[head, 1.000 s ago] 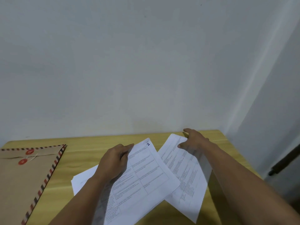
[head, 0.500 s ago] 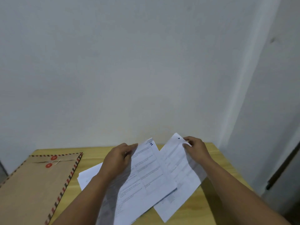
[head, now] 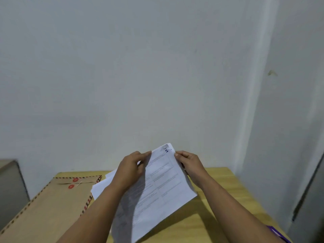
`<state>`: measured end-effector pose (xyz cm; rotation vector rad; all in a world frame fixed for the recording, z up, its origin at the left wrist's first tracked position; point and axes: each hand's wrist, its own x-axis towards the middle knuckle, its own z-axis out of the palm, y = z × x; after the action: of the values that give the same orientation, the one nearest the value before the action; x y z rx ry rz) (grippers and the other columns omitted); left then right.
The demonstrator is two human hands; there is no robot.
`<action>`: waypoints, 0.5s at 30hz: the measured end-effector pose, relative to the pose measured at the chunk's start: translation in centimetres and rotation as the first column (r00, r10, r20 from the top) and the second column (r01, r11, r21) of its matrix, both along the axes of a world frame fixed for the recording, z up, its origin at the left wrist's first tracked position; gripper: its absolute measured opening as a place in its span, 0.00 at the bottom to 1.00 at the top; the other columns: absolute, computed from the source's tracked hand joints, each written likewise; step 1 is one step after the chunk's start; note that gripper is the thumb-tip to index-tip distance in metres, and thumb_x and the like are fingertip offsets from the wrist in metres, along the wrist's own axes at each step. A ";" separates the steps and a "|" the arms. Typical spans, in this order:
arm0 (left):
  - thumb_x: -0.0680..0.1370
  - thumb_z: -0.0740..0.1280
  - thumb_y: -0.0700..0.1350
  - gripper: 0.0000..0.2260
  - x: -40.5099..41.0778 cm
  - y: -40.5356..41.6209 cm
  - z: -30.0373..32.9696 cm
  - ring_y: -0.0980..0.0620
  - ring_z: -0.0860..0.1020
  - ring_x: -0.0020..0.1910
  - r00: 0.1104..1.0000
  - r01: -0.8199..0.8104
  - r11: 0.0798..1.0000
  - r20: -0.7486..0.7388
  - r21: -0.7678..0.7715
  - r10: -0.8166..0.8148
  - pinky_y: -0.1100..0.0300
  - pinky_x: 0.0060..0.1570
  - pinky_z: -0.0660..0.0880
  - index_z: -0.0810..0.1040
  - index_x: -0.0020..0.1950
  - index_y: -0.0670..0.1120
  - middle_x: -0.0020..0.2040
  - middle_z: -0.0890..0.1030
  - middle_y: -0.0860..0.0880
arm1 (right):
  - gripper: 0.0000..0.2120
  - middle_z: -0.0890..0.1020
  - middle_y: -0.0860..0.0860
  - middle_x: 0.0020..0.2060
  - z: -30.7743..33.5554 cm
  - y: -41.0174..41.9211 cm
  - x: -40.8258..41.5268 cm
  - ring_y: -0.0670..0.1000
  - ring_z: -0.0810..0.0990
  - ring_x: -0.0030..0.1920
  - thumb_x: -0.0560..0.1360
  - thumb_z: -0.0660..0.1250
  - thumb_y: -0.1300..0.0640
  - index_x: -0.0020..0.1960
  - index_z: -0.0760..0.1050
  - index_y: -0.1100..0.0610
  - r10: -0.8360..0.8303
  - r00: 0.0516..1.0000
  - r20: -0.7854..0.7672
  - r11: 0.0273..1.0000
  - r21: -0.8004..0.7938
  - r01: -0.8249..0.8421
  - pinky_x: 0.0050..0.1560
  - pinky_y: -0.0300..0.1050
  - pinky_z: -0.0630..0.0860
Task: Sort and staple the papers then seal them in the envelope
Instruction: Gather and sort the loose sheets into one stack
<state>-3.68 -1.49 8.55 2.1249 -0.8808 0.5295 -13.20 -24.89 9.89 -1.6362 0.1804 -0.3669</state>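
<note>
I hold a set of printed white papers (head: pixel 163 186) tilted up above the wooden table (head: pixel 220 188); the top sheet bears a blue "1" at its far corner. My left hand (head: pixel 130 170) grips their upper left edge. My right hand (head: pixel 190 163) pinches the upper right edge, where another sheet sits behind the top one. More white sheets (head: pixel 100 187) lie flat on the table under my left forearm. A brown envelope (head: pixel 50 206) with a striped border and two red string buttons lies at the left. No stapler is in view.
A pale wall rises right behind the table's far edge, with a corner at the right. A grey cabinet side (head: pixel 10 186) stands at the far left. A purple object (head: pixel 277 234) peeks in at the lower right beside my arm.
My right hand has brought its sheet leftward behind the sheet marked "1", so the two separate sheets now form one held stack, raised higher. The view has shifted right and back.
</note>
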 end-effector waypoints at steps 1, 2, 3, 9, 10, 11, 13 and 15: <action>0.78 0.68 0.38 0.20 -0.1 0.1 0.2 0.56 0.77 0.40 1.000 -0.014 1.000 0.004 0.002 0.014 0.55 0.40 0.76 0.81 0.65 0.58 0.40 0.79 0.56 | 0.09 0.90 0.52 0.50 0.1 0.4 -0.1 0.48 0.85 0.44 0.83 0.68 0.54 0.55 0.88 0.53 0.009 1.000 0.007 1.000 0.013 -0.009 0.48 0.43 0.80; 0.78 0.67 0.38 0.20 -0.3 0.3 0.4 0.56 0.77 0.39 1.000 -0.028 1.000 0.004 0.006 0.028 0.55 0.40 0.76 0.81 0.65 0.58 0.40 0.79 0.56 | 0.10 0.89 0.53 0.51 0.2 0.7 -0.2 0.49 0.85 0.46 0.84 0.68 0.53 0.54 0.88 0.53 0.017 1.000 0.018 1.000 0.020 -0.017 0.51 0.46 0.80; 0.78 0.67 0.39 0.20 -0.4 0.4 0.6 0.56 0.77 0.39 0.999 -0.041 0.999 0.000 0.011 0.041 0.55 0.40 0.76 0.81 0.65 0.58 0.40 0.79 0.56 | 0.10 0.89 0.53 0.51 0.3 0.9 -0.3 0.51 0.86 0.47 0.84 0.68 0.53 0.54 0.88 0.52 0.023 0.999 0.024 0.999 0.023 -0.024 0.53 0.49 0.80; 0.79 0.66 0.39 0.20 -1.3 0.5 1.3 0.55 0.77 0.39 0.997 -0.070 0.997 -0.018 0.026 0.070 0.55 0.39 0.75 0.80 0.66 0.59 0.40 0.79 0.55 | 0.07 0.90 0.54 0.49 0.6 1.9 -0.9 0.56 0.89 0.49 0.81 0.71 0.59 0.57 0.86 0.56 0.068 0.993 0.096 0.998 0.011 -0.069 0.49 0.47 0.84; 0.79 0.66 0.39 0.20 -1.4 0.5 1.4 0.55 0.77 0.39 0.997 -0.068 0.997 -0.021 0.025 0.069 0.55 0.39 0.76 0.80 0.66 0.59 0.40 0.79 0.55 | 0.07 0.90 0.54 0.49 0.6 2.0 -0.9 0.56 0.89 0.50 0.82 0.70 0.60 0.57 0.86 0.56 0.072 0.992 0.099 0.997 -0.005 -0.072 0.50 0.48 0.84; 0.79 0.66 0.39 0.20 -1.4 0.5 1.4 0.55 0.77 0.39 0.997 -0.067 0.998 -0.023 0.022 0.067 0.55 0.40 0.75 0.80 0.66 0.59 0.40 0.79 0.55 | 0.07 0.90 0.54 0.49 0.6 2.0 -0.9 0.56 0.89 0.50 0.82 0.69 0.61 0.57 0.86 0.56 0.075 0.992 0.103 0.997 -0.011 -0.074 0.51 0.48 0.84; 0.79 0.66 0.39 0.20 -1.6 0.5 1.3 0.55 0.77 0.39 0.998 -0.061 0.998 -0.028 -0.003 0.061 0.56 0.39 0.75 0.80 0.67 0.59 0.40 0.78 0.55 | 0.08 0.90 0.53 0.49 0.7 2.1 -0.9 0.55 0.89 0.51 0.83 0.69 0.61 0.57 0.86 0.57 0.078 0.991 0.109 0.997 -0.017 -0.077 0.52 0.47 0.84; 0.80 0.66 0.40 0.19 -1.8 0.5 1.3 0.55 0.77 0.40 0.998 -0.050 0.998 -0.034 -0.045 0.049 0.56 0.40 0.74 0.79 0.68 0.58 0.42 0.78 0.55 | 0.08 0.90 0.55 0.50 0.8 2.0 -0.8 0.57 0.89 0.52 0.83 0.68 0.61 0.58 0.86 0.58 0.088 0.989 0.121 0.996 -0.015 -0.087 0.52 0.47 0.85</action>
<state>-5.45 -0.99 9.88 2.1124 -0.7927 0.5338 -14.04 -22.84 10.66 -1.6204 0.0147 -0.3994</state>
